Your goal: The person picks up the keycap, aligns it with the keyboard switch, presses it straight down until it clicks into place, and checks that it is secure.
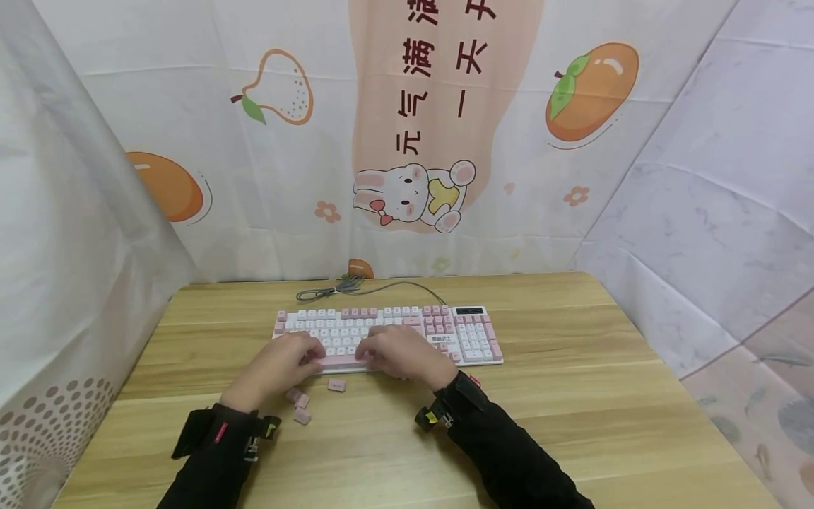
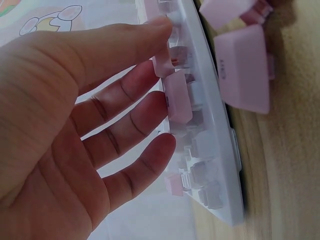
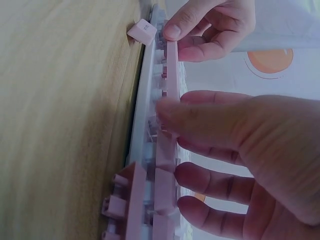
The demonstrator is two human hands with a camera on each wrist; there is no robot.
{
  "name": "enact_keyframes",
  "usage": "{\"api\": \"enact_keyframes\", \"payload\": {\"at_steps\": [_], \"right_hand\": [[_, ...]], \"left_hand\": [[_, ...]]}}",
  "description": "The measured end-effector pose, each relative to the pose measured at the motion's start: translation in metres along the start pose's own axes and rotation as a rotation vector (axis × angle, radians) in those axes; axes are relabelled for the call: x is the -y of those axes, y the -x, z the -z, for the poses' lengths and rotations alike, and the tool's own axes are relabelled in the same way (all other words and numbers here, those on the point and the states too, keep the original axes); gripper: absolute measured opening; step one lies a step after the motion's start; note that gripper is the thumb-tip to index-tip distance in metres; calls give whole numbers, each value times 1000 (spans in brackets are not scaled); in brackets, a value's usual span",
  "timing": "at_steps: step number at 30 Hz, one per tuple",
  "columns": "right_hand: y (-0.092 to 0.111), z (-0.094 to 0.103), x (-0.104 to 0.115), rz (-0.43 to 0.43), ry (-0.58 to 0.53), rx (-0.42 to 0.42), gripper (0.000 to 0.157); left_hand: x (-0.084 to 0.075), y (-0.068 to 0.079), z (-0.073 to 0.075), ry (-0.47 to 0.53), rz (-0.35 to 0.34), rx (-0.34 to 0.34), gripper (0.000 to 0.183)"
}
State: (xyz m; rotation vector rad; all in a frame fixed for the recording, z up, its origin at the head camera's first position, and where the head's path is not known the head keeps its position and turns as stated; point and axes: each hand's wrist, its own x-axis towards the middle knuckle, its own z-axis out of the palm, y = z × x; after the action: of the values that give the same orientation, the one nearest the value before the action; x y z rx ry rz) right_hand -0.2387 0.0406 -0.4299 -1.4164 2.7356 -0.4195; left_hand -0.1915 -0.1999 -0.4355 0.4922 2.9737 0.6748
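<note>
A white and pink keyboard (image 1: pixel 472 339) lies on the wooden table. Along its front row runs a long pink space bar keycap (image 3: pixel 172 75), raised above the switches. My left hand (image 1: pixel 286 364) pinches its left end between thumb and index finger, the other fingers spread over neighbouring keys. At the right end, my right hand (image 1: pixel 403 350) holds the same keycap with thumb and forefinger. Bare switches show below it in the right wrist view. Next to my left fingertips, a pink keycap (image 2: pixel 179 97) sits on the keyboard.
Loose pink keycaps lie in front of the keyboard: one keycap (image 1: pixel 336 385) near its edge, others by my left wrist, including a keycap (image 1: pixel 302 416). A larger keycap (image 3: pixel 131 200) lies near my right hand. Behind the keyboard is its coiled cable (image 1: pixel 331 290); a printed curtain (image 1: pixel 273 177) hangs beyond.
</note>
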Motion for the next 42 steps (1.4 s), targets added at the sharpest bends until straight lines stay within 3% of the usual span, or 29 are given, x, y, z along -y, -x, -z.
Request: {"api": "enact_keyframes", "payload": {"at_steps": [6,14,24,32,42], "right_hand": [[0,0,2,57,27,33,29],[2,-1,5,65,62,66,38],[3,0,8,55,100,96,38],[7,0,16,65,190,126,48],[9,-2,20,5,205,131,49]], "left_hand": [[0,1,0,-1,-13,-10,15],[-1,2,1,1,-20,-8,13],[-3,2,2,-2,-38,-16,12],[-3,2,0,-3,-35,-15,11],[-3,2,-2,-10,-30,-21,11]]}}
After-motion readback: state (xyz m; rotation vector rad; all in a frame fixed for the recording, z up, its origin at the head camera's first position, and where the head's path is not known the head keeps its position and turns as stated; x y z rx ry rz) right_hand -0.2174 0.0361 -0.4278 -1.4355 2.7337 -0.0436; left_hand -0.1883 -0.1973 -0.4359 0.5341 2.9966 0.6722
